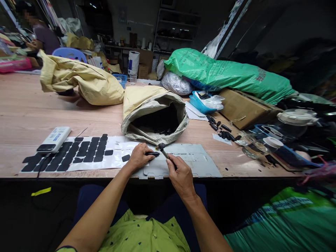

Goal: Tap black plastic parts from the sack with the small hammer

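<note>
My left hand (139, 157) is closed, pinching a small dark elongated part (152, 153) low over the grey board (202, 159). My right hand (182, 176) is wrapped around the handle of a small hammer (164, 153). The hammer's head is beside the right end of the dark part; I cannot tell whether they touch. Just beyond both hands lies a sack (154, 91) with its mouth rolled open towards me, and small black pieces show inside it. Left of my left hand is a white sheet (115, 161) bearing rows of black rounded squares (89, 150).
A white power strip (54, 139) lies at the left. Loose black parts (225, 133) lie at the right, near a cardboard box (244, 106) under a green sack (225, 75). A folded tan sack (86, 80) lies behind. Another person (46, 36) sits at the far left.
</note>
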`<control>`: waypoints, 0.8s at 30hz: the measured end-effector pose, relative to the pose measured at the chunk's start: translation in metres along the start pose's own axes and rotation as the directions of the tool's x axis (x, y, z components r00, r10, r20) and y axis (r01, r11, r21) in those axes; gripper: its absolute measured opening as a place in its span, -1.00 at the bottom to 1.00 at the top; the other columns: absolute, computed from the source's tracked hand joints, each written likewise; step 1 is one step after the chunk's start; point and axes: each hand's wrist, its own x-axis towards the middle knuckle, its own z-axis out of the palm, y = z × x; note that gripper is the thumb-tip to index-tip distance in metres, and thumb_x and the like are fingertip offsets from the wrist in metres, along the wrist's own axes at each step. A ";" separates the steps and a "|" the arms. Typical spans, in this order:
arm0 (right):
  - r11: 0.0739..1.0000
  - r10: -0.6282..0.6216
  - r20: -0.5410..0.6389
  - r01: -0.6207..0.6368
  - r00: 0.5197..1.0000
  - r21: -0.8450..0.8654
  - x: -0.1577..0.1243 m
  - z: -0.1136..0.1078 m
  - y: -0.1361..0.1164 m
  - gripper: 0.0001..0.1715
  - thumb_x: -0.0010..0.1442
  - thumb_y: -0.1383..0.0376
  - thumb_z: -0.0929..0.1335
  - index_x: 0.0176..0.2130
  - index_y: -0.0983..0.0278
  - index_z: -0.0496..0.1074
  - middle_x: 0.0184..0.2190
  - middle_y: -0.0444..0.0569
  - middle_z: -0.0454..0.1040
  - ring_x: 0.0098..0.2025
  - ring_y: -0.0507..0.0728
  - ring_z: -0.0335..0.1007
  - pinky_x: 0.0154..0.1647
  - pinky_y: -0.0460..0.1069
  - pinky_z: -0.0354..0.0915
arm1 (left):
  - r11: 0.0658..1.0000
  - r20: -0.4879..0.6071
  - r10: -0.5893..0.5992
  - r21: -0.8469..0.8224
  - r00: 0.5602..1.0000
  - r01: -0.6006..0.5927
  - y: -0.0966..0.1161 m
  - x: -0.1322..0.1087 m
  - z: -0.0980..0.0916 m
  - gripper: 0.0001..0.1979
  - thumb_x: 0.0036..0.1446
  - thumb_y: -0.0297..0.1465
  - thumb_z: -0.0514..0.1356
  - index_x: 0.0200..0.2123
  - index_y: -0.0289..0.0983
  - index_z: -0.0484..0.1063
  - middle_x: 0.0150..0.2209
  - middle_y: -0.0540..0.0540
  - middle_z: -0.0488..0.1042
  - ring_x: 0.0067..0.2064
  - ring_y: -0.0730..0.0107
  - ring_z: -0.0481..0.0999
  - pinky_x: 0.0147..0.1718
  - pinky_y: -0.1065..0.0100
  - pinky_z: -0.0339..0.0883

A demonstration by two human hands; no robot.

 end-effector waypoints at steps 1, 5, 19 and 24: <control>1.000 -0.011 0.008 0.011 1.000 -0.001 0.000 0.001 -0.002 -0.66 0.33 0.22 0.24 -0.01 0.22 0.49 -0.16 0.00 0.54 -0.10 0.14 0.47 -0.05 0.01 0.34 | 1.000 0.006 -0.004 -0.004 1.000 0.004 0.000 0.000 0.000 -0.84 0.03 -0.36 0.36 -0.25 -0.17 0.65 -0.42 -0.01 0.34 -0.24 0.32 0.34 -0.23 0.32 0.20; 0.999 -0.001 0.108 0.005 0.994 -0.040 -0.003 0.008 -0.001 -0.68 0.32 0.24 0.24 -0.03 0.21 0.50 -0.21 -0.04 0.54 -0.16 0.12 0.47 -0.10 -0.01 0.32 | 1.000 0.017 -0.007 -0.014 1.000 0.007 0.001 0.000 -0.001 -0.90 0.04 -0.37 0.35 -0.31 -0.18 0.64 -0.42 0.00 0.34 -0.24 0.32 0.34 -0.23 0.33 0.19; 0.921 -0.018 -0.042 0.000 0.999 -0.389 0.066 0.023 0.040 -0.72 0.25 0.33 0.31 -0.07 0.20 0.53 -0.24 -0.03 0.52 -0.19 0.14 0.33 -0.20 -0.01 0.16 | 1.000 0.008 -0.025 -0.011 1.000 0.025 0.007 -0.002 -0.004 -0.84 -0.03 -0.40 0.37 -0.29 -0.21 0.62 -0.40 -0.01 0.39 -0.23 0.29 0.36 -0.23 0.30 0.23; 0.908 -0.026 -0.051 0.002 0.998 -0.420 0.060 0.034 0.047 -0.71 0.26 0.32 0.30 -0.06 0.21 0.52 -0.24 -0.02 0.51 -0.20 0.14 0.30 -0.21 -0.01 0.12 | 1.000 0.007 -0.012 -0.029 1.000 0.013 0.006 -0.002 -0.004 -0.85 -0.01 -0.38 0.36 -0.29 -0.20 0.61 -0.41 -0.01 0.39 -0.23 0.29 0.35 -0.23 0.30 0.23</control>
